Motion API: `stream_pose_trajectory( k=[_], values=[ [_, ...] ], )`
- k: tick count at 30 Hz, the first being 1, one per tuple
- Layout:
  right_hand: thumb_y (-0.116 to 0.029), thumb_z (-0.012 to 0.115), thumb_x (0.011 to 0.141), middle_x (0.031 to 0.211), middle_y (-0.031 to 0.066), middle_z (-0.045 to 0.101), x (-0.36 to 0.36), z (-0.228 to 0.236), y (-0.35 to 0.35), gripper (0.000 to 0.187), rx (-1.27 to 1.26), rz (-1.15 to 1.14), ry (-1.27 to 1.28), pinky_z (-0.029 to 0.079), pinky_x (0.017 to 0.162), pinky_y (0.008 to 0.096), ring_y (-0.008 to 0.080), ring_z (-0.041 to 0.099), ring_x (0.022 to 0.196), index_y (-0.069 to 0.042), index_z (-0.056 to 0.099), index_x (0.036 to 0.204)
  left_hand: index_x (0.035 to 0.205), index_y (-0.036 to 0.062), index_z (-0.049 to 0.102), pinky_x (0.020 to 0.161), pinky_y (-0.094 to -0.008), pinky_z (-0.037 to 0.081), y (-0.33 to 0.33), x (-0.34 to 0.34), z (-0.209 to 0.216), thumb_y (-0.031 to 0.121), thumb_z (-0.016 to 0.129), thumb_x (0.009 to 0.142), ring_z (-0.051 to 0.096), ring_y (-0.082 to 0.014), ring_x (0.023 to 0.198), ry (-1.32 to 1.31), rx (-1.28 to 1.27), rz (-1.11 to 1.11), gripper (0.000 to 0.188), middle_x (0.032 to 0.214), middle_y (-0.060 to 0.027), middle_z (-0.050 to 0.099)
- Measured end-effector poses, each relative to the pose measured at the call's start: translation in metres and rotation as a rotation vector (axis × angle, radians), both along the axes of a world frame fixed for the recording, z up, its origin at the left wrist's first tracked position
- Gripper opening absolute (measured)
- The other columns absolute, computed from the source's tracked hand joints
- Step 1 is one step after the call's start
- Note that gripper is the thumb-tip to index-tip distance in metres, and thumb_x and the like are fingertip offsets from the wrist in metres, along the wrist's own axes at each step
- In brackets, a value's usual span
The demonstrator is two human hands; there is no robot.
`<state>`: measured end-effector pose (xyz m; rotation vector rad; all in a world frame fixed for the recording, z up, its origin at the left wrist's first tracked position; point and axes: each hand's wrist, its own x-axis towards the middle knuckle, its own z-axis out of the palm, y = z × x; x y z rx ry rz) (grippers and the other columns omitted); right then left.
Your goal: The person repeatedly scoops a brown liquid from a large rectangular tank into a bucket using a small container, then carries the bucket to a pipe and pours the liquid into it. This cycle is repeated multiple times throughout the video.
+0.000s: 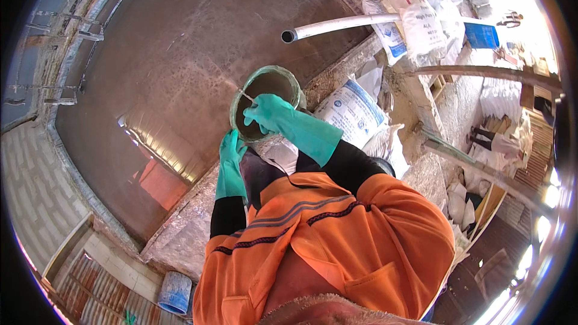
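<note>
Left of the bucket [268, 102], a broad round tank [180, 72] holds dull brown liquid. The left hand [230, 155], in a smooth teal rubber glove, grips the green bucket's near rim. The right hand [268, 114], gloved alike, pinches a thin pale stick [245, 95] inside it. Above the bucket, a grey pipe [337, 26]. Right of it, white sacks [355, 111] with blue print.

Large round tank [180, 54] of brown liquid, concrete rim [180, 229]. White pipe [343, 25] jutting over edge. Stacked white sacks [415, 18] beyond. Brick paving [30, 186] left. Harsh sunlight right.
</note>
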<state>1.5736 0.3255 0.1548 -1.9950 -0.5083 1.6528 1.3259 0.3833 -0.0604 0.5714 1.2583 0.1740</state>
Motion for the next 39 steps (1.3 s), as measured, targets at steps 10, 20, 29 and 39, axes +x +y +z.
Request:
stream_pose_trajectory(
  k=[10, 20, 29, 39],
  values=[
    [-0.031, 0.058, 0.086, 0.071, 0.0114, 0.07, 0.09, -0.063, -0.002, 0.029, 0.02, 0.174, -0.167, 0.053, 0.065, 0.0411, 0.0263, 0.069, 0.063, -0.007, 0.074, 0.085, 0.116, 0.0102, 0.064, 0.081, -0.0391, 0.058, -0.038, 0.135, -0.013, 0.017, 0.074, 0.09, 0.071, -0.0218, 0.088, -0.094, -0.103, 0.243, 0.029, 0.101, -0.0067, 0.072],
    [-0.031, 0.06, 0.085, 0.079, 0.015, 0.071, 0.156, -0.064, 0.002, 0.031, 0.003, 0.132, -0.116, 0.053, 0.073, 0.0436, 0.0316, 0.071, 0.077, -0.003, 0.072, 0.09, 0.113, 0.0061, 0.054, 0.065, -0.0404, 0.062, -0.028, 0.181, -0.048, 0.023, 0.075, 0.09, 0.07, -0.0251, 0.077, 0.113, 0.079, 0.151, 0.035, 0.097, -0.0134, 0.068],
    [-0.031, 0.061, 0.083, 0.093, 0.0217, 0.071, 0.175, -0.098, 0.007, 0.035, 0.153, 0.278, -0.257, 0.053, 0.078, 0.0474, 0.0384, 0.069, 0.088, 0.0, 0.069, 0.098, 0.117, 0.0028, 0.05, 0.076, -0.0557, 0.062, -0.016, 0.192, -0.054, 0.013, 0.063, 0.096, 0.068, -0.0348, 0.094, 0.192, 0.085, 0.088, 0.026, 0.114, -0.0198, 0.062],
    [-0.031, 0.06, 0.083, 0.096, 0.0223, 0.071, 0.152, -0.181, 0.039, 0.035, -0.187, 0.164, -0.31, 0.054, 0.081, 0.0491, 0.0403, 0.069, 0.091, -0.002, 0.071, 0.101, 0.111, 0.0029, 0.052, 0.072, -0.047, 0.062, -0.014, 0.203, -0.049, 0.017, 0.068, 0.094, 0.07, -0.0314, 0.089, 0.206, 0.179, 0.086, 0.027, 0.109, -0.0179, 0.065]
  ],
)
